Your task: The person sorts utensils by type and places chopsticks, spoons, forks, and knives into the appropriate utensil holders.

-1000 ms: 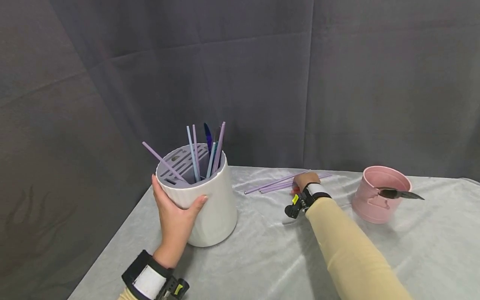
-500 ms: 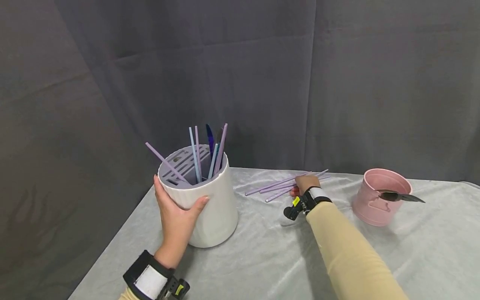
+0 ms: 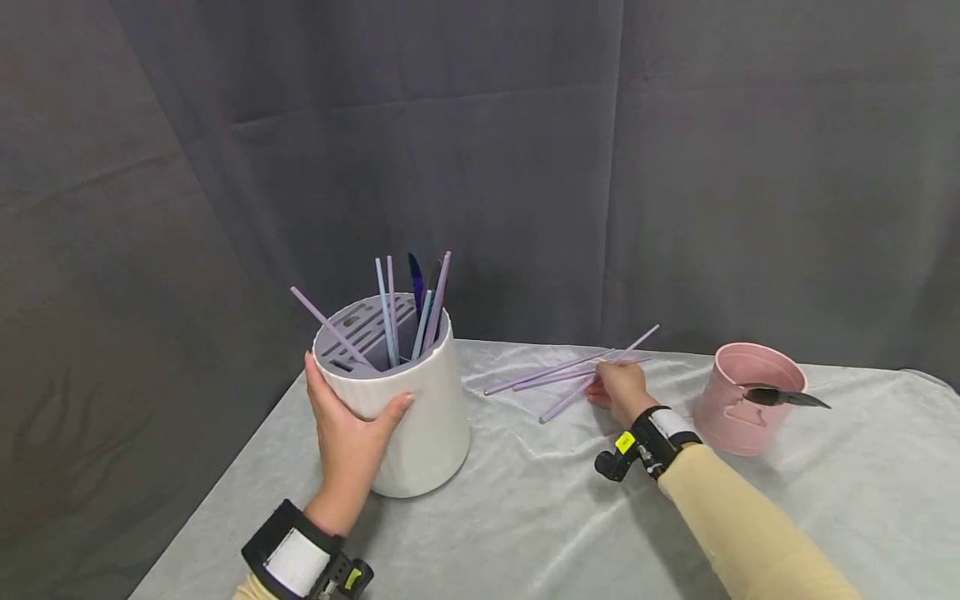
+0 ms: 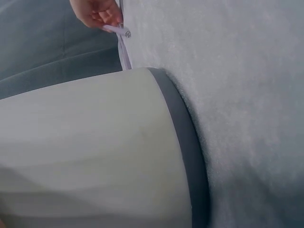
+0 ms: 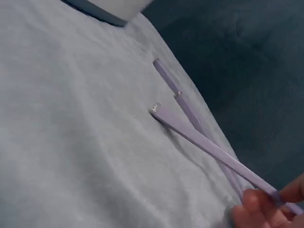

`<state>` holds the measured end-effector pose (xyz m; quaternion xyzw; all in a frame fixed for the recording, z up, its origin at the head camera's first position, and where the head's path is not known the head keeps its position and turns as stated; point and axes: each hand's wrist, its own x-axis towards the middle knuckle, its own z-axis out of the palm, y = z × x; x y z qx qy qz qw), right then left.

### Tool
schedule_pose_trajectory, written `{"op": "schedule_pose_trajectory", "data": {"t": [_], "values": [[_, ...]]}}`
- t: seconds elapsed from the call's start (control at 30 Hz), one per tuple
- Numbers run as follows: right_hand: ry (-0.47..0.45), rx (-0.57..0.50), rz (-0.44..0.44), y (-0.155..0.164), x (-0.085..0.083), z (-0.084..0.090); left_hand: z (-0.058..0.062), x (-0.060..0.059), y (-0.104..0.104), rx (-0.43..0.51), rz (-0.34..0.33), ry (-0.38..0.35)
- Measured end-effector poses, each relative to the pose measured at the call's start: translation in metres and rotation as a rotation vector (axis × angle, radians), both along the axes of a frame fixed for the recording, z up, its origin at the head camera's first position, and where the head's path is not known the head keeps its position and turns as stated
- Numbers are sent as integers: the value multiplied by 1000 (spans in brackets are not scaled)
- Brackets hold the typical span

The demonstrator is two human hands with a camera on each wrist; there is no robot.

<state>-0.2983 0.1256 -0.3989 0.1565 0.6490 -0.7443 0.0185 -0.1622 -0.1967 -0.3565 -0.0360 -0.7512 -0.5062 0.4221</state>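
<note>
Head view showed two hands at work over a table [image 3: 525, 533] draped in pale grey cloth. Nearest, the left hand [image 3: 347, 433] wrapped round the front of one white ribbed holder [image 3: 420, 417], thumb on one side and fingers on the other, just under its rim; the left wrist view showed only that holder's wall [image 4: 95, 147] and grey base. Above this grip, six thin sticks [image 3: 390, 312] stood in the holder's grey slotted insert, purple and pale blue, with one dark blue piece among them.

Farther off and to the right, the right hand [image 3: 621, 390] pinched one purple stick [image 3: 592, 377] between fingertips, its near end down at the cloth and its far end raised past the hand. Just beyond that pinch, two more purple sticks [image 3: 547, 375] lay flat on the cloth; the right wrist view showed all three ends [image 5: 175, 95] close together.

Right of the pinching hand stood one pink bucket [image 3: 738, 400], with one dark tool [image 3: 787, 397] resting across its rim.
</note>
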Motion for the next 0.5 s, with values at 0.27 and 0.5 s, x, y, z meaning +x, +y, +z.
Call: {"op": "schedule_pose_trajectory", "data": {"t": [0.27, 0.5], "values": [[230, -167, 49, -3, 17, 27, 2, -6, -5, -14, -1, -13], [418, -226, 101, -23, 41, 62, 2, -11, -6, -3, -10, -20]]}}
